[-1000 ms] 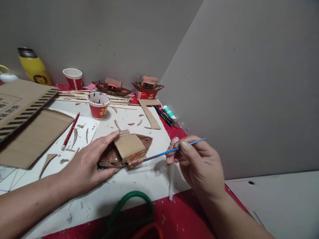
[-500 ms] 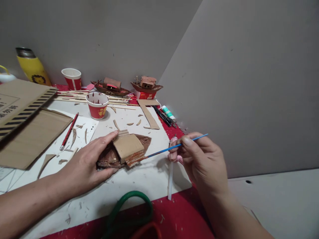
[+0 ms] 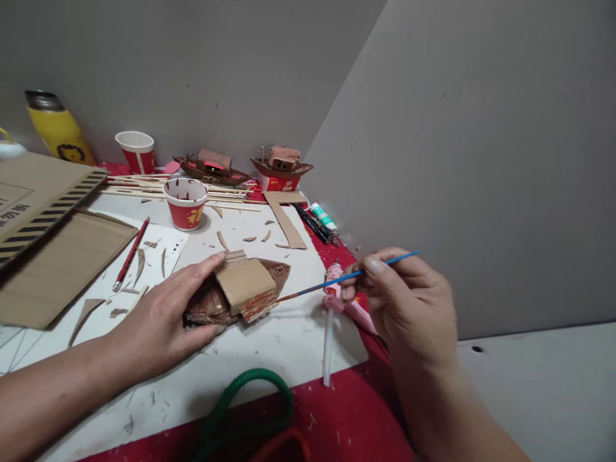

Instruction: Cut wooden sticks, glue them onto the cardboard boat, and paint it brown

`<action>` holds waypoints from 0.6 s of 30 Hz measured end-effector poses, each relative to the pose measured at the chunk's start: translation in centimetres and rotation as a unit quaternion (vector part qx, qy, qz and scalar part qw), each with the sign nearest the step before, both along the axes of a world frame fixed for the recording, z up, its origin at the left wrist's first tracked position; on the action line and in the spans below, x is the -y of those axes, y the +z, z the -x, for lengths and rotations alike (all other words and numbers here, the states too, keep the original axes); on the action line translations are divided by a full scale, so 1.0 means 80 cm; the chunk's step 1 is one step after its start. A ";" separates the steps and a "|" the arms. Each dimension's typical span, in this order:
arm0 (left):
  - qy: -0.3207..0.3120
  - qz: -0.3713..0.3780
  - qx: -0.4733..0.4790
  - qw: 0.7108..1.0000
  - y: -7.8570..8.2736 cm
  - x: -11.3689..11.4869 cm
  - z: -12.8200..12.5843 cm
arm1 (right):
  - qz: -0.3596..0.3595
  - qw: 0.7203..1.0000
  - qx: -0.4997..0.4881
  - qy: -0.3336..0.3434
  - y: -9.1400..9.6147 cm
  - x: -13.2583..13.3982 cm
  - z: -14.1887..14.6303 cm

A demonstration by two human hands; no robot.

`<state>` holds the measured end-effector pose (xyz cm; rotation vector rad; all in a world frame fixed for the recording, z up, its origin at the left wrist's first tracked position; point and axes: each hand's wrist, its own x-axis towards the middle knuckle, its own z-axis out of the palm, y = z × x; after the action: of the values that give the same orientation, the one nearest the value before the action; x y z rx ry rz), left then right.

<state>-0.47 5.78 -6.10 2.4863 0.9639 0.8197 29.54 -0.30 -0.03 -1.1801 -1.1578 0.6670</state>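
Observation:
A small cardboard model boat (image 3: 248, 284) lies on the white board, its hull brown and its cabin roof mostly bare tan. The strip along the roof's near edge is coated in wet-looking brown paint. My left hand (image 3: 166, 308) grips the boat's left end, thumb on the near side and fingers on the far side. Pinched in my right hand (image 3: 402, 295) is a thin blue paintbrush (image 3: 332, 282). Its brown-stained tip is at the right end of the painted strip; whether it touches I cannot tell.
A paint-stained paper cup (image 3: 186, 205) stands beyond the boat, near wooden sticks and two finished-looking boats (image 3: 283, 160). A pink glue gun (image 3: 334, 289) lies by my right hand. Green-handled scissors (image 3: 250, 378) are in front. Cardboard sheets (image 3: 58, 269) and a red pencil (image 3: 131, 256) lie left.
My right hand has moved right with the paintbrush, drawing its tip from the painted strip to the strip's right end. My left hand still holds the boat.

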 end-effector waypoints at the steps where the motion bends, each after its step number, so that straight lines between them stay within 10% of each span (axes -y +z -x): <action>1: -0.001 0.000 0.001 1.000 -0.001 0.000 0.000 | -0.006 1.000 0.005 0.001 0.000 0.000 -0.001; 18: -0.007 -0.009 0.002 1.000 0.000 0.000 -0.001 | -0.005 0.997 -0.030 0.069 -0.009 0.008 0.014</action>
<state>-0.43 5.74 -6.10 2.5025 0.9401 0.8314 28.43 -0.91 -0.76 -1.0715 -1.1981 0.7939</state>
